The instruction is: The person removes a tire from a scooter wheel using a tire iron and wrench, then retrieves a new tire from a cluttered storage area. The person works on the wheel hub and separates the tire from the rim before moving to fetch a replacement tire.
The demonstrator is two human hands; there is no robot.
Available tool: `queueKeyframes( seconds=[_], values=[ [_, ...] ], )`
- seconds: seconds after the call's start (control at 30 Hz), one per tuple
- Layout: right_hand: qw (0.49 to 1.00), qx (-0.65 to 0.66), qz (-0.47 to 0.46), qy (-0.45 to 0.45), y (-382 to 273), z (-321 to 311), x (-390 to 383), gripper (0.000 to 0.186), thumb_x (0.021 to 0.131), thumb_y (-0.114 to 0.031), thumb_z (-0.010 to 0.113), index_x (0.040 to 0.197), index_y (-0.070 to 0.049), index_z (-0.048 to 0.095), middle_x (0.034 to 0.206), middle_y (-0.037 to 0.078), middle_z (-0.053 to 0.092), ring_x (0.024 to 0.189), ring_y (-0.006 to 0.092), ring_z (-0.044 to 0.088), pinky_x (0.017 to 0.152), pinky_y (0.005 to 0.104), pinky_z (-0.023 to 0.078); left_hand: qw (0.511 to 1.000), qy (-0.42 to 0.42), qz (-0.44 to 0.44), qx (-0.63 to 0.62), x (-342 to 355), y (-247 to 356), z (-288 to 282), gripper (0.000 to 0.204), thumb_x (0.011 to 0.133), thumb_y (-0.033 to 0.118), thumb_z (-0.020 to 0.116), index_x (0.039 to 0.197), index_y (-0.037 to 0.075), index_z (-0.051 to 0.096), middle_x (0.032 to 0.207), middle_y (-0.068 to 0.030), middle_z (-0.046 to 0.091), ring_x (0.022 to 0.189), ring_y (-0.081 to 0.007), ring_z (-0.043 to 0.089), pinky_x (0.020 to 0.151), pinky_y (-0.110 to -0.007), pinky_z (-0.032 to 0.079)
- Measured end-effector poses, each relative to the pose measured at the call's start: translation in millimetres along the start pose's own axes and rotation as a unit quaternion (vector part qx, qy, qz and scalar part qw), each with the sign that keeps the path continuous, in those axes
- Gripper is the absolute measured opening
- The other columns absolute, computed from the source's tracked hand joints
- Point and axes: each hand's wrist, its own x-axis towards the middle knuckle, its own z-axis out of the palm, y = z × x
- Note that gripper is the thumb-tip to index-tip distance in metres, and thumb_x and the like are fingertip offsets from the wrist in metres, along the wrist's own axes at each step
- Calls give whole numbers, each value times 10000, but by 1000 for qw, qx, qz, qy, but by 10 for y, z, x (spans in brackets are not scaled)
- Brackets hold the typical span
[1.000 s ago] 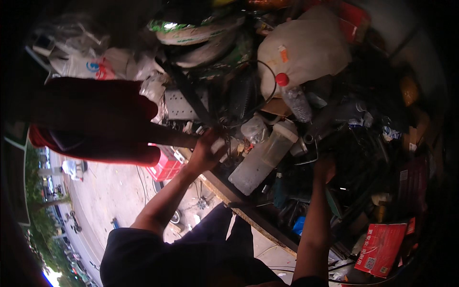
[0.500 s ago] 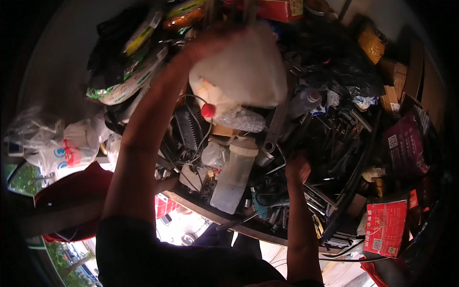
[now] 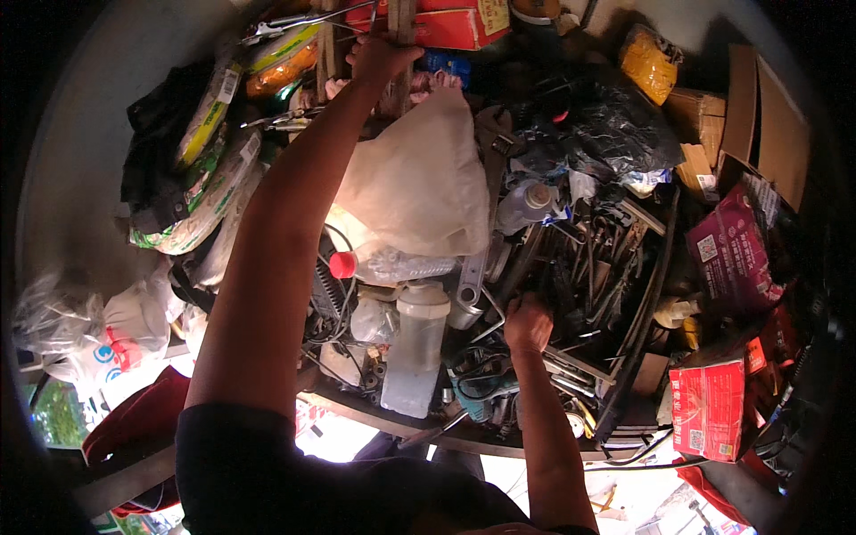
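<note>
My left hand [image 3: 382, 59] reaches to the back of the cluttered bench, against a wooden slat [image 3: 403, 40]. Its thumb sticks out to the right, apart from the fingers, whose tips are partly hidden. Below that arm lies a pale cloth-like sheet or bag [image 3: 423, 174]. My right hand [image 3: 528, 323] rests with curled fingers among dark hand tools; what lies under them is hidden. Beside it, to the left, are a bent metal rod [image 3: 489, 328] and a large wrench [image 3: 471, 281]. A cloudy plastic jar [image 3: 417, 348] stands left of these.
A clear bottle with a red cap [image 3: 342, 265] lies near the sheet. Black plastic [image 3: 615, 116] covers the back right. Red boxes [image 3: 709, 406] and cardboard [image 3: 740, 116] line the right side. Plastic bags [image 3: 134, 325] hang at the left. A teal power tool [image 3: 473, 401] lies at the front edge.
My left hand has moved from above the pale sheet to the slat at the back. The view has shifted a little. My right hand stays among the tools.
</note>
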Motion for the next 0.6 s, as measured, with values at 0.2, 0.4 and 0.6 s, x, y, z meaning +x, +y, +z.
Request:
queueKeyframes(
  seconds=[0.2,0.4,0.6],
  values=[
    [999,-42,16,-5,2,-78,0,242,825,-275,550,790,-41,602,730,175,634,694,355,629,686,456,512,994,22,-72,-73,-194,300,6,907,515,431,800,1182,-54,423,1129,-213,582,1066,-342,547,866,-467,476],
    [999,-18,13,-31,7,-65,6,236,833,-282,552,813,-54,613,760,173,643,727,357,637,687,456,518,971,150,124,-136,-374,67,-157,678,583,317,786,1045,-82,491,877,-213,647,803,-345,648,708,-409,540],
    [999,3,-11,46,60,-29,-13,217,823,-268,568,766,-59,581,720,187,628,695,385,624,643,474,507,986,26,142,-87,-1046,1008,-673,504,655,287,747,987,-63,604,905,-220,634,823,-342,638,737,-405,532]
  ],
)
